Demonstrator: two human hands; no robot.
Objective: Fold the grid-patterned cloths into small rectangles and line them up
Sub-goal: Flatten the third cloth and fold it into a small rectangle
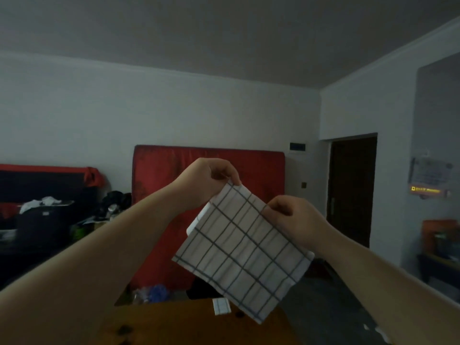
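Left hand (211, 178) and right hand (291, 215) each pinched a top corner of the folded, grid-lined white cloth (239, 250), centre frame.

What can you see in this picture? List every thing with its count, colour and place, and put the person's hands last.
held cloth: one, white with dark grid lines, in the air above the table
folded cloth: one, white with grid lines, on the table near its far edge
table: one, brown wood, bottom centre
mattress: one, red, upright against the back wall
door: one, dark, right of the mattress
clutter pile: one, mixed dark and white, far left
left hand: one, pinches the held cloth's top corner
right hand: one, pinches the held cloth's right edge
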